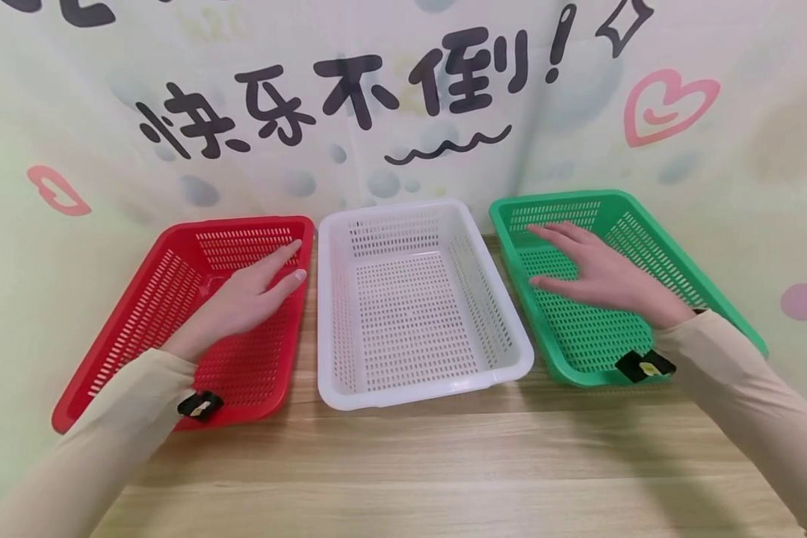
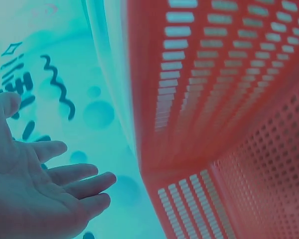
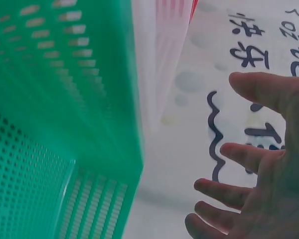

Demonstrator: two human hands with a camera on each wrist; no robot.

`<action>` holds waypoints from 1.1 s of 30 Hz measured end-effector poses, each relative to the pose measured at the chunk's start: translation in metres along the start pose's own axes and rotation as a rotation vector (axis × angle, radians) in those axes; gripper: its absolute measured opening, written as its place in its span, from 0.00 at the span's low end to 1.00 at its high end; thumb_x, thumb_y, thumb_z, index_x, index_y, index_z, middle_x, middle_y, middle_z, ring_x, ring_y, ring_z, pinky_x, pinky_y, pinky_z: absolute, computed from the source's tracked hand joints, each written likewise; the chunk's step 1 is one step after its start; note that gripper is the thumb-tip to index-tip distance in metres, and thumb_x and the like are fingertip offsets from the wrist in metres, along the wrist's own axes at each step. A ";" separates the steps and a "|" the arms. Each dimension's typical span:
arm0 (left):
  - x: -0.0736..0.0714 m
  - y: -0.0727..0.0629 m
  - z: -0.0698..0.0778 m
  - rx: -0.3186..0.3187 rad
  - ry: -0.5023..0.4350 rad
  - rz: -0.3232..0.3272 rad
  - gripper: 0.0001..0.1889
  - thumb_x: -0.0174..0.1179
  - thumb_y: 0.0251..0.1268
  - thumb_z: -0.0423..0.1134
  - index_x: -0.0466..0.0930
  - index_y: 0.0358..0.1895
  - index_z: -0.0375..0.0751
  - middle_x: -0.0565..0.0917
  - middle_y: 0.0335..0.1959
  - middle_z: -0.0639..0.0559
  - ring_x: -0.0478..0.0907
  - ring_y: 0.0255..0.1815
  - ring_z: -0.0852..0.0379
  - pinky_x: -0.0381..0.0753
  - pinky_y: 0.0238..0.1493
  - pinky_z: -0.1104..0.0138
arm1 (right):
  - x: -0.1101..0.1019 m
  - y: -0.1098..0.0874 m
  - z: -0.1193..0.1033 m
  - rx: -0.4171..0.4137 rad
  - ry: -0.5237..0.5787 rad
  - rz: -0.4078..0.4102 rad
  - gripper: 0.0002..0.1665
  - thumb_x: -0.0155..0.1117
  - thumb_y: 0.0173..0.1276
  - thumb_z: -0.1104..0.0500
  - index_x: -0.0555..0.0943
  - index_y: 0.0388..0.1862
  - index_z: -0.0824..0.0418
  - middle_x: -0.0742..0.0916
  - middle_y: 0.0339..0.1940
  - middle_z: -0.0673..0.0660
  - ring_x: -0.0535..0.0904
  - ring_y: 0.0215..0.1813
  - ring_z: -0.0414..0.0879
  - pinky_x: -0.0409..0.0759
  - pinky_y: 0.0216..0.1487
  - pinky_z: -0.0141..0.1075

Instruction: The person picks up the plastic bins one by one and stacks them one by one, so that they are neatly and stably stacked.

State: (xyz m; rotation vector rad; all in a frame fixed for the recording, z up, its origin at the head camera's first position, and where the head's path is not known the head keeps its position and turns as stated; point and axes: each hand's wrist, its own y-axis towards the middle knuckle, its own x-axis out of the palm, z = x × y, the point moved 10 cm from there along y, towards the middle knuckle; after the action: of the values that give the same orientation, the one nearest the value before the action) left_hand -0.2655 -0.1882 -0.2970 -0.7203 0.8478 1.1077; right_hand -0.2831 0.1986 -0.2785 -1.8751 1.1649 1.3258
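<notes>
Three plastic baskets stand side by side: a red basket [image 1: 279,396] on the left, a white basket [image 1: 417,388] in the middle and a green basket [image 1: 545,344] on the right. Over the red one hovers my left hand [image 1: 245,299], fingers extended and thumb apart, holding nothing. My right hand [image 1: 595,273] is above the green one, also with spread fingers and an unfilled palm. In the left wrist view the red wall [image 2: 149,144] rises beside the fingers. The right wrist view has the green wall [image 3: 114,124] next to that hand.
The baskets sit on a wooden table [image 1: 403,463], whose front part extends toward me. Behind them hangs a pale printed cloth [image 1: 350,164] with black characters and pink hearts. Black straps with small tags [image 1: 645,366] hang at both wrists.
</notes>
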 end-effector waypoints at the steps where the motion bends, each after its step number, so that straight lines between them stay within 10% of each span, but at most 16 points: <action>1: 0.002 0.000 0.002 0.000 -0.013 -0.003 0.39 0.50 0.72 0.54 0.45 0.78 0.46 0.55 0.75 0.40 0.53 0.73 0.38 0.65 0.62 0.41 | 0.002 0.000 -0.002 0.003 0.010 -0.003 0.46 0.66 0.64 0.47 0.58 0.77 0.56 0.63 0.73 0.68 0.53 0.72 0.67 0.58 0.62 0.68; 33: 0.051 0.006 0.024 -0.095 -0.166 -0.193 0.42 0.46 0.71 0.58 0.39 0.78 0.42 0.57 0.74 0.36 0.58 0.70 0.33 0.63 0.60 0.36 | 0.056 0.022 -0.021 0.142 0.422 -0.189 0.38 0.54 0.75 0.50 0.54 0.77 0.62 0.73 0.63 0.70 0.74 0.59 0.62 0.78 0.51 0.57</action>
State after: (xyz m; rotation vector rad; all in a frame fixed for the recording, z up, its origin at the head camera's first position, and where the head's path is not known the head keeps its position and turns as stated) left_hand -0.2550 -0.1430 -0.3295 -0.7609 0.5761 1.0232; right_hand -0.2854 0.1527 -0.3231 -2.1575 1.2074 0.7452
